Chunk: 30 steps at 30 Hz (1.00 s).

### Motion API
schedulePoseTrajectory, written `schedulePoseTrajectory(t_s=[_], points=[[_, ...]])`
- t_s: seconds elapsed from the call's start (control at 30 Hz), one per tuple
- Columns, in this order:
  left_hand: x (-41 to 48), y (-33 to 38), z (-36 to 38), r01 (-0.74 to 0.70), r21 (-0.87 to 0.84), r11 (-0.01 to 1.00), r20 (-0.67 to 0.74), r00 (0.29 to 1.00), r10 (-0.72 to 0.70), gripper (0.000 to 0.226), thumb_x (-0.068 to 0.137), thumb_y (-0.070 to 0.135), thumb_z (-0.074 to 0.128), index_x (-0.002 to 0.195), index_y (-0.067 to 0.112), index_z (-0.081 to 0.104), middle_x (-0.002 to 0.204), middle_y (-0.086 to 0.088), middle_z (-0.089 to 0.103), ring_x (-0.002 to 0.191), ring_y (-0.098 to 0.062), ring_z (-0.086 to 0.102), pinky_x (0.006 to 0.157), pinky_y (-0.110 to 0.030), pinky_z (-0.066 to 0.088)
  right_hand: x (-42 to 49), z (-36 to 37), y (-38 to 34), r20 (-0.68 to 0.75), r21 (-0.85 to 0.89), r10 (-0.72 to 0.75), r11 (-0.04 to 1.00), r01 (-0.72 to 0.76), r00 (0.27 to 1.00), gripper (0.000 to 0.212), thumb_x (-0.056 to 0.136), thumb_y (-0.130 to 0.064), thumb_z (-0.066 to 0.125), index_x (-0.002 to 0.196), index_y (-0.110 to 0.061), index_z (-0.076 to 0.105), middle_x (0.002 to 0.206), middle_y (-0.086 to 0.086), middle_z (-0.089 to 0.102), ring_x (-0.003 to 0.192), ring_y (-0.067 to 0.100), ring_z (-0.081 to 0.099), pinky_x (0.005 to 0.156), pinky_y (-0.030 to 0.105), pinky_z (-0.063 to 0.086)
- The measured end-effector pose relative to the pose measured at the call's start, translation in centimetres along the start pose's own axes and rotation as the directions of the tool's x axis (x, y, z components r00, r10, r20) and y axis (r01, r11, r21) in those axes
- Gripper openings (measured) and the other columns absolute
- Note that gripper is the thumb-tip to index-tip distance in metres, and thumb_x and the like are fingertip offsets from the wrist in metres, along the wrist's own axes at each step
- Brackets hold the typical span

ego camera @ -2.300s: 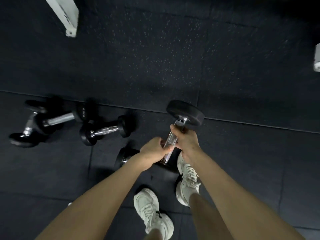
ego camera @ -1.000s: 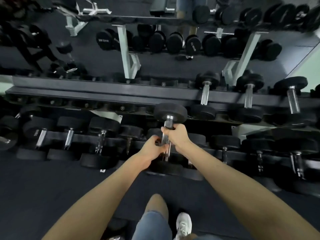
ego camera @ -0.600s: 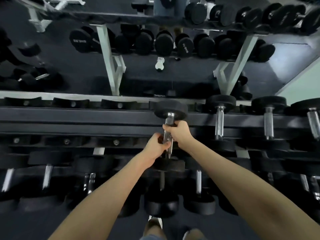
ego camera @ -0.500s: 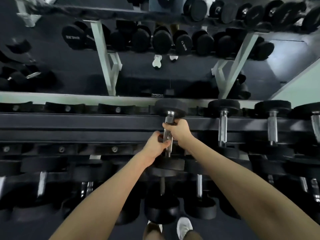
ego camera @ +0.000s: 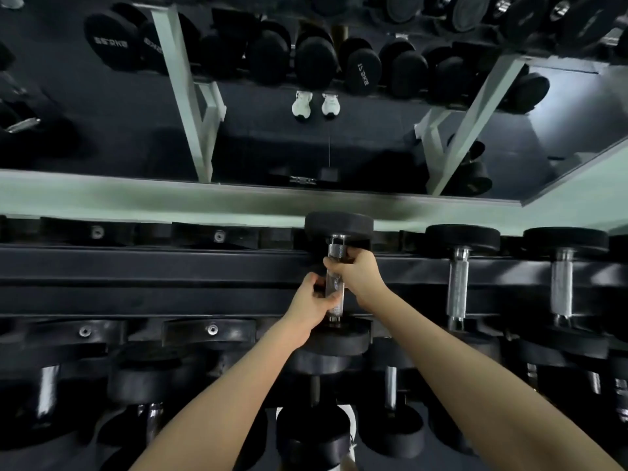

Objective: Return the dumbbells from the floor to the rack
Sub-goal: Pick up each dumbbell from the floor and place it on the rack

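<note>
To the left we note empty cradles [ego camera: 210, 329] on the top tier of the rack [ego camera: 136, 266]. At centre the left hand [ego camera: 311, 302] grasps the near part of the handle of the dumbbell [ego camera: 338, 225], fingers curled round it, and the right hand [ego camera: 358, 273] grasps the far part. Some two seconds ago this dumbbell was coming off the floor. It now lies across the top rails, one head far and one near, apparently seated, just left of two racked neighbours [ego camera: 457, 283]. We judge release is due next. The dumbbells seen earlier on the floor remain outstanding.
</note>
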<state>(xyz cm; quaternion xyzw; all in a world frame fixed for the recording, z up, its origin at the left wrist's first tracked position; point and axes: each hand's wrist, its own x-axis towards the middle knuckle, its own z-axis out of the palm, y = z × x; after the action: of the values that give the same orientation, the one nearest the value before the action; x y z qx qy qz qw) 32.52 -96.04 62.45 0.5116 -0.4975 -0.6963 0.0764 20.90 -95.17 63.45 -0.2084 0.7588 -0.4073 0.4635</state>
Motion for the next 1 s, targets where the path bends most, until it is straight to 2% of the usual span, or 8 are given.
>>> schedulePoseTrajectory(t_s=[0.13,0.23,0.4,0.6,0.73,0.87,0.93,1.0], points=[[0.3,-0.2,0.0,-0.013,0.015,1.000,0.017,1.000,0.013,0.024,0.088,0.014,0.062,0.106,0.012,0.047,0.099,0.003,0.059,0.086,-0.007,0.056,0.069,-0.017,0.043,-0.1,-0.3,0.3,0.010,0.009,0.003,1.000,-0.003,1.000,0.026,0.083,-0.009,0.069,0.108,-0.006,0.064,0.098,0.006,0.069,0.096,0.024,0.066,0.087,0.037,0.054],[0.2,-0.2,0.1,-0.006,-0.006,1.000,0.015,1.000,0.006,0.024,0.088,0.013,0.062,0.105,0.012,0.047,0.099,0.002,0.059,0.084,-0.007,0.056,0.068,-0.016,0.043,-0.2,-0.3,0.3,0.003,-0.004,0.002,1.000,-0.002,1.000,0.034,0.083,-0.010,0.069,0.116,-0.004,0.063,0.107,0.010,0.069,0.102,0.027,0.065,0.092,0.040,0.053],[0.1,0.0,0.3,0.013,-0.030,0.999,0.029,0.999,-0.012,0.026,0.089,0.014,0.061,0.109,0.014,0.044,0.100,0.003,0.059,0.087,-0.005,0.056,0.069,-0.015,0.043,-0.3,-0.6,0.4,-0.001,-0.018,0.003,1.000,-0.003,1.000,0.035,0.082,-0.014,0.071,0.115,-0.005,0.064,0.110,0.011,0.070,0.104,0.026,0.065,0.093,0.038,0.052],[0.0,-0.3,0.7,0.011,-0.023,1.000,-0.019,1.000,-0.012,0.029,0.088,0.019,0.063,0.109,0.015,0.044,0.104,0.002,0.058,0.086,-0.004,0.055,0.064,-0.014,0.041,-0.4,-0.6,0.6,0.003,-0.018,0.034,0.999,-0.034,0.999,0.037,0.081,-0.019,0.073,0.115,-0.007,0.063,0.106,0.009,0.070,0.102,0.026,0.066,0.093,0.042,0.054],[-0.1,-0.2,0.6,0.016,-0.010,1.000,-0.026,1.000,-0.016,0.039,0.087,0.020,0.065,0.120,0.010,0.047,0.109,0.002,0.057,0.095,-0.009,0.054,0.068,-0.013,0.041,-0.7,-0.7,0.6,0.001,-0.047,0.027,0.999,-0.027,1.000,0.041,0.081,-0.020,0.073,0.118,-0.007,0.061,0.109,0.007,0.069,0.105,0.024,0.064,0.090,0.034,0.052],[-0.2,0.0,0.1,0.012,0.015,1.000,-0.040,0.999,-0.011,0.047,0.085,0.023,0.066,0.125,0.011,0.046,0.113,0.004,0.057,0.104,-0.011,0.054,0.085,-0.022,0.040,-2.0,-0.8,0.6,-0.012,-0.152,-0.030,0.988,0.028,0.999,0.055,0.081,-0.025,0.072,0.130,-0.009,0.052,0.120,0.003,0.064,0.110,0.017,0.061,0.090,0.027,0.048],[-0.5,-0.1,-0.2,0.006,0.015,1.000,-0.081,0.997,-0.004,0.052,0.083,0.025,0.069,0.127,0.011,0.045,0.116,0.001,0.059,0.105,-0.014,0.056,0.086,-0.024,0.040,-3.0,-1.1,0.4,-0.037,-0.215,-0.068,0.975,0.058,0.997,0.062,0.083,-0.028,0.071,0.136,-0.009,0.045,0.125,0.002,0.060,0.108,0.011,0.056,0.088,0.023,0.043],[-1.1,-0.3,-0.4,-0.001,0.016,1.000,-0.127,0.992,0.003,0.053,0.082,0.025,0.069,0.128,0.012,0.044,0.114,-0.001,0.059,0.104,-0.015,0.056,0.084,-0.025,0.040,-4.1,-1.6,0.4,-0.057,-0.264,-0.106,0.961,0.087,0.993,0.067,0.083,-0.031,0.070,0.140,-0.010,0.041,0.129,0.003,0.058,0.112,0.012,0.055,0.087,0.021,0.041]])
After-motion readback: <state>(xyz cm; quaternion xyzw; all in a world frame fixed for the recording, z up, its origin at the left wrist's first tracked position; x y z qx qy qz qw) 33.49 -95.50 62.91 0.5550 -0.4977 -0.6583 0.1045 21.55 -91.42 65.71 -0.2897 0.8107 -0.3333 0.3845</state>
